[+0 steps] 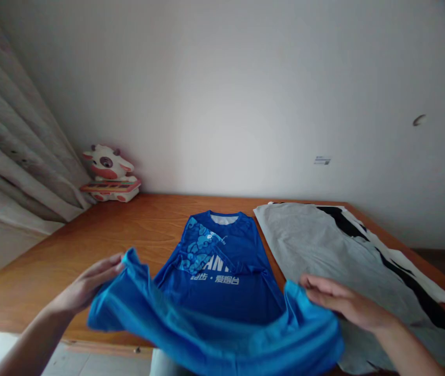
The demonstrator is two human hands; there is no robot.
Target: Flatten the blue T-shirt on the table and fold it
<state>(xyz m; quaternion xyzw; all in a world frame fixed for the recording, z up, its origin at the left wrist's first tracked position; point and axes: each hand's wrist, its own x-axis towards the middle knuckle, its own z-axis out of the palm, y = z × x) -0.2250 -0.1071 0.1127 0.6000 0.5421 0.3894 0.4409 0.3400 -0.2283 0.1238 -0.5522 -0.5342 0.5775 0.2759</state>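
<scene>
A blue sports shirt [222, 271] with white print lies on the wooden table [89, 245], collar toward the wall. Its bottom hem is lifted off the table toward me. My left hand [89, 282] grips the hem's left corner, and my right hand [343, 303] holds its right corner, fingers curled over the cloth. The raised hem sags between both hands and shows its lighter blue inside.
A grey garment [324, 250] with black and white parts lies spread on the table to the right of the blue shirt. A cow-shaped toy [108, 175] stands at the back left corner by the curtain [14, 146]. A white wall runs behind the table.
</scene>
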